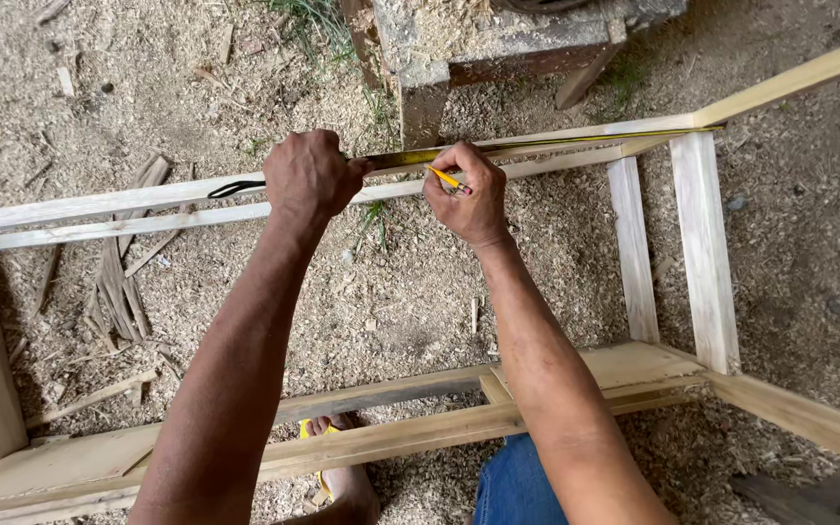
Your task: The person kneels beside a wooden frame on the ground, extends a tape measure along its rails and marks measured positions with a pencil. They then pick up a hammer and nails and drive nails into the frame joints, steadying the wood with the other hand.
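Note:
A pale wooden frame (702, 243) lies on sawdust-covered ground. My left hand (309, 178) is closed over a tape measure body on the frame's far rail (99, 206), a black strap hanging out to its left. The yellow tape blade (556, 143) runs right along that rail to the far corner. My right hand (467, 194) grips a yellow pencil (447, 179), its tip resting at the tape and rail, just right of the left hand.
The near rail (391, 437) of the frame crosses below my arms. Two upright slats (634, 253) join the rails at right. Wood scraps (119, 282) lie at left, a worn block structure (459, 49) stands beyond. My foot in a yellow sandal (337, 472) shows at bottom.

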